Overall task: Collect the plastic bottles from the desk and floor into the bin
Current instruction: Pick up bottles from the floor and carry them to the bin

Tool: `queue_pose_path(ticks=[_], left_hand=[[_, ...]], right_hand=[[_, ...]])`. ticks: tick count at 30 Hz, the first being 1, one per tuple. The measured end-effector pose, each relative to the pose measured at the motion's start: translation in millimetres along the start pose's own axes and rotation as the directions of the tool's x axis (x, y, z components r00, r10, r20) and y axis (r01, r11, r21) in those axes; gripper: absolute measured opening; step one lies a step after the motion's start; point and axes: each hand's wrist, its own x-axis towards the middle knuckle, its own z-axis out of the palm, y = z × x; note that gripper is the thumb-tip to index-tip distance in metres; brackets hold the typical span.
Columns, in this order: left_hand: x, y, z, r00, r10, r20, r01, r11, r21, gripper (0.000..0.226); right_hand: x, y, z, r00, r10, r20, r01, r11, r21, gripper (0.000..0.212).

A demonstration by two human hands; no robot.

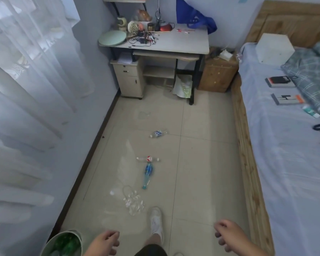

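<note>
Pale tiles cover the floor (201,172) of a narrow bedroom, with sheer white curtains (26,89) along the left and a bed (284,163) with a blue sheet along the right. At the far end stands a desk (185,41); its left part carries a round pale-green disc (112,37) and a tangle of cables (142,38), and a blue bag (192,15) hangs against the wall at its far edge. A wooden nightstand (217,74) sits between desk and bed.

Four bottles lie on the floor in a loose line left of centre. Farthest is a clear bottle with a blue-and-white label (158,133), on its side. Nearer lies a clear bottle with a red-and-white label (148,159), set crosswise, and just beside it a blue bottle (147,175) pointing toward the viewer. Nearest is a crumpled clear bottle (133,200), close to a white shoe (156,222).

A pale-rimmed bin (70,231) sits at the near left corner by the curtains, with green plastic showing inside. The left hand (104,242) hangs just right of the bin, fingers loosely curled, holding nothing. The right hand (226,235) hangs near the bed frame, likewise loosely curled and empty.
</note>
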Motion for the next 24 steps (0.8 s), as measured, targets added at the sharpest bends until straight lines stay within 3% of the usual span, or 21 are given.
queue_pose_path(ticks=[7, 12, 19, 24], left_hand=[[61.2, 88.1, -3.2, 0.999, 0.002, 0.032, -0.008, 0.985, 0.170, 0.015], [95.2, 186.6, -12.8, 0.997, 0.062, 0.037, -0.068, 0.975, 0.211, 0.017], [141.0, 304.4, -11.1, 0.987, 0.158, -0.042, -0.154, 0.985, 0.080, 0.019], [162.5, 366.3, 10.5, 0.981, 0.154, -0.114, -0.152, 0.988, 0.023, 0.018]], right_hand=[[71.2, -117.5, -26.4, 0.993, -0.087, -0.076, 0.094, 0.991, 0.095, 0.012], [97.0, -162.4, -49.5, 0.993, -0.084, -0.087, 0.096, 0.986, 0.136, 0.016], [131.6, -160.2, -79.4, 0.999, 0.033, -0.016, -0.032, 0.998, 0.045, 0.012], [172.1, -172.9, -122.8, 0.999, 0.048, 0.012, -0.047, 0.996, -0.070, 0.012]])
